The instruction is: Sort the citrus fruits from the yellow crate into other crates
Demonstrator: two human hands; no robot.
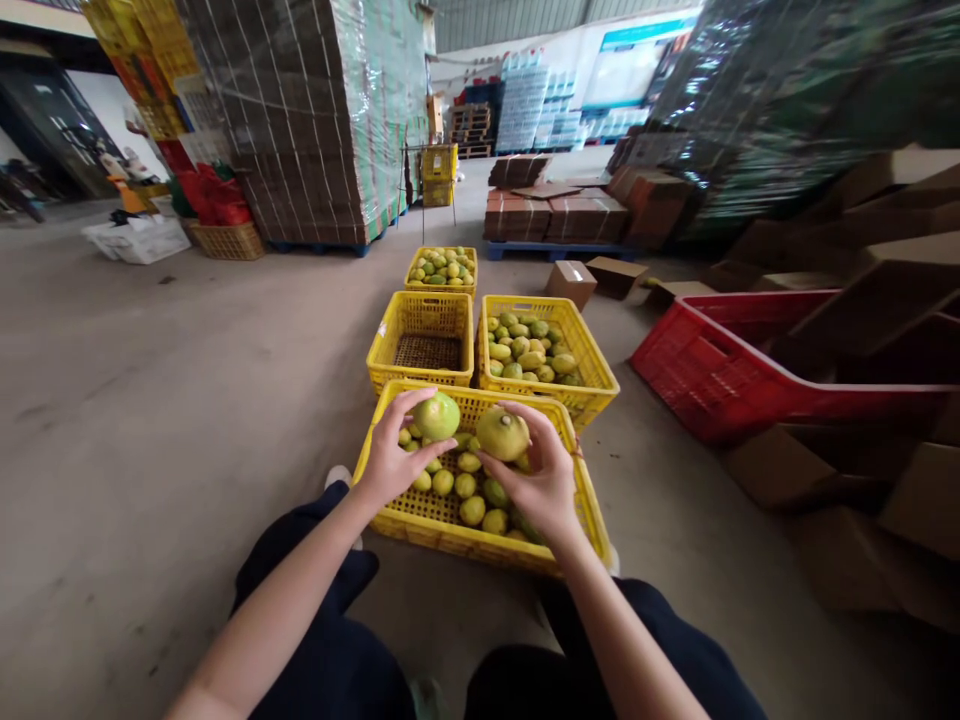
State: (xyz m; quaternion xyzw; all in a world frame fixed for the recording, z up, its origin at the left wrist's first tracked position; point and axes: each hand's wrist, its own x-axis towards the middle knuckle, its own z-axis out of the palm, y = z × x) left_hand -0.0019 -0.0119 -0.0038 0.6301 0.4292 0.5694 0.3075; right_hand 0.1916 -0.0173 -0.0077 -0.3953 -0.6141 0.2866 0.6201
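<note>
My left hand (397, 450) is closed around a light green papaya (436, 416), holding it between thumb and fingers. A duller yellow-green papaya (501, 434) sits in the grip of my right hand (544, 470), its stem end facing me. Both fruits are held up side by side, a small gap between them. Beneath them stands a yellow plastic crate (450, 535) with several more yellow-green fruits on its bottom, partly hidden by my hands. The crate is on the floor between my legs.
Beyond it stand an empty-looking yellow crate (382, 362), a crate of papayas (592, 372) and a smaller-looking filled crate (441, 287). To the right lie a red bin (690, 375) and open cardboard boxes (795, 465). Wrapped pallet stacks (300, 130) rise behind.
</note>
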